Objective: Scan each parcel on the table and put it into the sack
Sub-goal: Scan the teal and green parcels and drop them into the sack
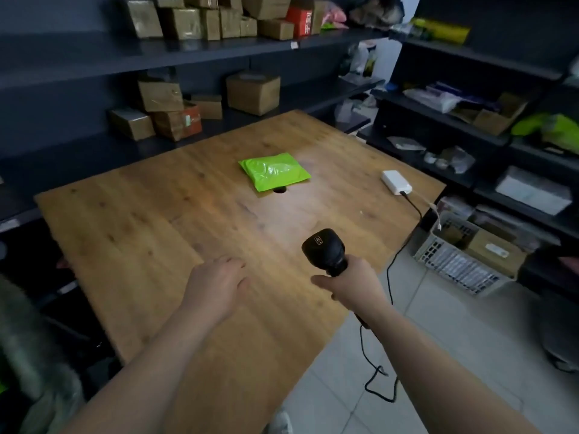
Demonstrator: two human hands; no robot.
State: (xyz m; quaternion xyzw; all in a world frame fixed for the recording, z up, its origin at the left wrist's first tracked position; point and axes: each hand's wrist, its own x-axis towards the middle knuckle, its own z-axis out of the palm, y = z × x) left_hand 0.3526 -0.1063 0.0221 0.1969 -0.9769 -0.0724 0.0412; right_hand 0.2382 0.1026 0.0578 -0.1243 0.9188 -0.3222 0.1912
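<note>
One bright green plastic parcel [275, 171] lies flat on the wooden table [150, 233], towards its far side. My right hand [351, 281] grips a black handheld scanner [326, 250], its head pointing towards the parcel from well short of it. My left hand [216, 285] hovers empty over the table's middle, palm down, fingers loosely apart. At the lower left edge, a grey woven sack [34, 364] is partly in view beside the table.
A white power adapter [396, 182] with a black cable [388, 277] sits at the table's right edge; the cable trails to the tiled floor. Dark shelves with cardboard boxes [252, 92] stand behind and right. A white plastic crate [460, 258] sits on the floor.
</note>
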